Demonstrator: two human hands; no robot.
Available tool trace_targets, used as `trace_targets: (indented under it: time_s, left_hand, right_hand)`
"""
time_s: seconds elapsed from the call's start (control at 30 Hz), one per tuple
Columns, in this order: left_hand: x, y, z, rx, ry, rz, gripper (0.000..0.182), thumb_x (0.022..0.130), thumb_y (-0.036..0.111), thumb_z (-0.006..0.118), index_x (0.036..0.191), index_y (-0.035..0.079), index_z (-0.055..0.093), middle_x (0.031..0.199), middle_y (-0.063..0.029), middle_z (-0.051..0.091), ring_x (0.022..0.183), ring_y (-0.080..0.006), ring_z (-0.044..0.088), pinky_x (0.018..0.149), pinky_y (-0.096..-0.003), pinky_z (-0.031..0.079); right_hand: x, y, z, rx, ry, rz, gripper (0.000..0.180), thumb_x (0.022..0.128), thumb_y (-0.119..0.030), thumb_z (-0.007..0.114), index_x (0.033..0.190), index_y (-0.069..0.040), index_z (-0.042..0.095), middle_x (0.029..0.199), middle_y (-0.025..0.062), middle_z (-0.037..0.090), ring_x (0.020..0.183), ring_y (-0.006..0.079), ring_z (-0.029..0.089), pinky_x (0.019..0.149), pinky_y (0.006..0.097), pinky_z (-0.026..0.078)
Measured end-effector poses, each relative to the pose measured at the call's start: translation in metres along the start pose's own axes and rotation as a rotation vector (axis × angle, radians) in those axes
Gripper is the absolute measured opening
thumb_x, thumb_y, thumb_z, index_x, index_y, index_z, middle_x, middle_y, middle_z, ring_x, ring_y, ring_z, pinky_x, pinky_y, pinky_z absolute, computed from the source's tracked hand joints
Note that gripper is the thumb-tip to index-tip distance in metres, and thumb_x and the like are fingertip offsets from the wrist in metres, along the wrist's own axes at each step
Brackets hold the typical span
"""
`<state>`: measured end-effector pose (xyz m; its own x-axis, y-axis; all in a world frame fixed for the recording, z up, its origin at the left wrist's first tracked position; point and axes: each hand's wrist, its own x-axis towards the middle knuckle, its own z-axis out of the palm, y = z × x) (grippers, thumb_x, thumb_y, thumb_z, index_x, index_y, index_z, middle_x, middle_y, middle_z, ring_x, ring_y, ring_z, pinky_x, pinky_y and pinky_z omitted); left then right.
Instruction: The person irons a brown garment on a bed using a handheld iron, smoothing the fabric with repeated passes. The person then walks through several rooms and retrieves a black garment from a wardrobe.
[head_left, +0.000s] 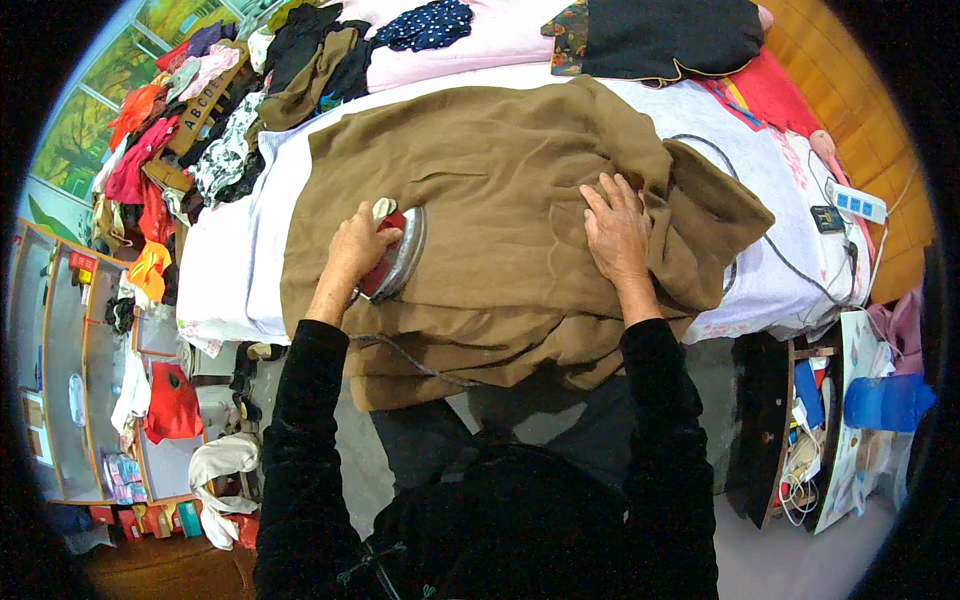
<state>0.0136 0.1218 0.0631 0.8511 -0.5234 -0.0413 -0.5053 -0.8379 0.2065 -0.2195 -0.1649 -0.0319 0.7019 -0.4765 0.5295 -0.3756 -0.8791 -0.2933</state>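
My left hand (356, 244) grips the handle of a red and silver clothes iron (403, 255), which rests on a brown cloth coat (480, 232). The coat lies spread over a white-covered bed or table, and its near part hangs in folds over the front edge. On the coat's right side, beside a pocket flap (568, 225), my right hand (619, 225) lies flat with its fingers spread. A short slit (448, 177) shows in the cloth to the right of and beyond the iron. The iron's cord (412, 362) trails over the coat's near folds.
A heap of clothes (225, 142) lies at the far left. Beyond the coat is a folded black garment (667, 37). A dark cable (799, 270) runs across the white cover (765, 195) towards a power strip (857, 204) at the right. An open drawer (784, 435) stands below right.
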Motion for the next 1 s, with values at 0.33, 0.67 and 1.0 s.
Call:
trace_targets:
  time_s: [0.33,0.67,1.0]
  left_hand:
    - [0.008,-0.024,0.0,-0.021,0.095,-0.073,0.047,0.081,0.034,0.077,0.105,-0.001,0.057,0.099,-0.0281,0.068,0.096,-0.0422,0.066,0.081,-0.0497,0.052]
    - [-0.046,-0.018,-0.01,-0.083,-0.024,0.066,0.043,0.08,0.029,0.076,0.103,0.0,0.055,0.093,-0.0278,0.068,0.092,-0.0445,0.065,0.078,-0.0512,0.051]
    - [-0.071,0.017,-0.023,-0.088,-0.042,0.19,0.04,0.079,0.027,0.077,0.107,0.005,0.058,0.092,-0.0237,0.068,0.092,-0.0424,0.065,0.076,-0.0499,0.049]
  right_hand:
    - [0.0,0.002,0.005,0.023,0.011,0.01,0.037,0.089,-0.018,0.061,0.126,-0.018,0.061,0.143,0.0106,0.048,0.137,0.0319,0.039,0.102,0.0551,0.039]
    - [0.001,-0.005,-0.002,-0.029,-0.015,0.042,0.039,0.09,-0.019,0.06,0.129,-0.02,0.06,0.142,0.0075,0.051,0.136,0.0305,0.041,0.109,0.0511,0.034]
    - [0.003,-0.001,-0.001,-0.052,-0.022,0.016,0.039,0.089,-0.018,0.06,0.128,-0.018,0.061,0.143,0.0092,0.049,0.136,0.0307,0.041,0.106,0.0514,0.037]
